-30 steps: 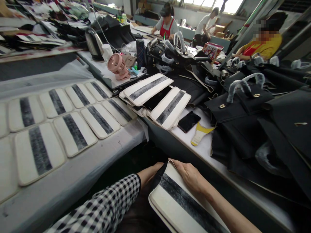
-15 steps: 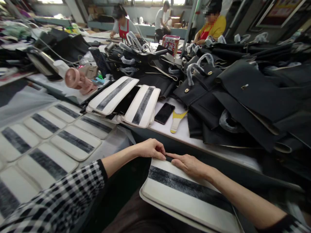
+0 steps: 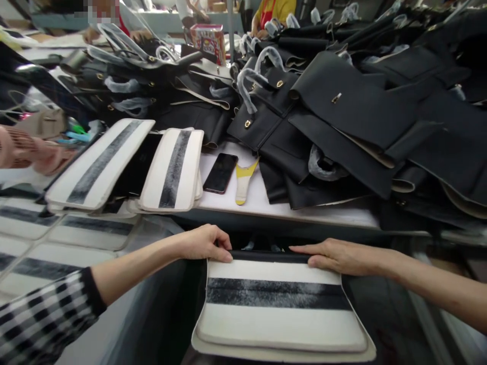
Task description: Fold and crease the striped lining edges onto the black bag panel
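Observation:
In front of me lies a white bag panel (image 3: pixel 281 329) with a chalky black band across it, layered on another pale panel whose edge shows below. A narrow black strip (image 3: pixel 266 256) runs along its far edge. My left hand (image 3: pixel 207 244) pinches the panel and strip at the far left corner, thumb on top. My right hand (image 3: pixel 338 255) rests at the right end of that edge, index finger stretched out along the strip and thumb on the white surface. Its other fingers are partly hidden.
On the bench stand banded panel stacks (image 3: pixel 171 170), a phone (image 3: pixel 220 173), a yellow-and-white piece (image 3: pixel 243 183) and a pink fan (image 3: pixel 30 152). Black bag pieces (image 3: pixel 353 101) are heaped behind. More banded panels (image 3: pixel 30 258) lie at left. Co-workers sit beyond a printed tin (image 3: pixel 208 40).
My hands have moved apart, the left to the panel's left corner, the right toward its right end. The panel now lies squarer to me. The view has turned right and down.

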`<state>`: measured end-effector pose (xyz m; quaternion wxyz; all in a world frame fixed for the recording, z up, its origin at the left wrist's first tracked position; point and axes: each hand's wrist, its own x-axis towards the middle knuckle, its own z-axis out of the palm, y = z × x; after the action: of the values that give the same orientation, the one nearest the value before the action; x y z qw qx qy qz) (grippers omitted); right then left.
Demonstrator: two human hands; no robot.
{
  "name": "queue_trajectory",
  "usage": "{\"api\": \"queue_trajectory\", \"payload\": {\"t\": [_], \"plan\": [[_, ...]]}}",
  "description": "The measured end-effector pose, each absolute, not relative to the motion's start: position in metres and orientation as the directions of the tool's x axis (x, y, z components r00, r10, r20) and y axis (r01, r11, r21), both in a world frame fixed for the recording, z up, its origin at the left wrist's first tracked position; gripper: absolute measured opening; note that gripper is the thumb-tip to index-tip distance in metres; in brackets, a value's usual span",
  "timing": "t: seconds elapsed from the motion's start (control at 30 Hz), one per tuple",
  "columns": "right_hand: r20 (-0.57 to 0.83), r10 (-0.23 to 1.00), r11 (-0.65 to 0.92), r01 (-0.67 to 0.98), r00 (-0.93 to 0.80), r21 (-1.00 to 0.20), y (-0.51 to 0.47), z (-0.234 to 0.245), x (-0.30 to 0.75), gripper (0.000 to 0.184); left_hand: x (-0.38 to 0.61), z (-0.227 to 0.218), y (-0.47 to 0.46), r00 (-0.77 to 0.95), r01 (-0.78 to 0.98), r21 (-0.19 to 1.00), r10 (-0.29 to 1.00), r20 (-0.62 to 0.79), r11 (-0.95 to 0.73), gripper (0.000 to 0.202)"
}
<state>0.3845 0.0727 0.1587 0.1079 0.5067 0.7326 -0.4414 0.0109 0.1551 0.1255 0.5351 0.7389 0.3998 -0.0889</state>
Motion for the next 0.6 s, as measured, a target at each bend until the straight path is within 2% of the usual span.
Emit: {"api": "queue_trajectory", "payload": {"t": [0.17, 0.33, 0.43, 0.5, 0.57, 0.6], "plan": [[-0.597, 0.664, 0.050, 0.823, -0.451, -0.566, 0.080, 0.152, 0.378, 0.047, 0.019, 0.124, 0.157, 0.658, 0.708, 0.679, 0.528, -0.537, -0.193, 0.038], [-0.581, 0.623, 0.173, 0.816, -0.524, -0.551, 0.086, 0.152, 0.358, 0.053, 0.028, 0.125, 0.152, 0.637, 0.733, 0.639, 0.563, -0.526, -0.233, 0.040], [-0.525, 0.654, 0.244, 0.809, -0.544, -0.534, 0.085, 0.149, 0.335, 0.054, 0.036, 0.129, 0.148, 0.629, 0.748, 0.599, 0.596, -0.500, -0.286, 0.039], [-0.498, 0.694, 0.260, 0.825, -0.521, -0.501, 0.084, 0.149, 0.321, 0.051, 0.043, 0.133, 0.141, 0.612, 0.759, 0.559, 0.660, -0.435, -0.335, 0.039], [-0.437, 0.765, 0.257, 0.846, -0.474, -0.467, 0.078, 0.148, 0.317, 0.046, 0.052, 0.139, 0.126, 0.607, 0.749, 0.518, 0.742, -0.286, -0.413, 0.038], [-0.363, 0.823, 0.245, 0.849, -0.437, -0.468, 0.071, 0.147, 0.321, 0.044, 0.058, 0.142, 0.115, 0.623, 0.721, 0.516, 0.759, -0.189, -0.463, 0.034]]}}
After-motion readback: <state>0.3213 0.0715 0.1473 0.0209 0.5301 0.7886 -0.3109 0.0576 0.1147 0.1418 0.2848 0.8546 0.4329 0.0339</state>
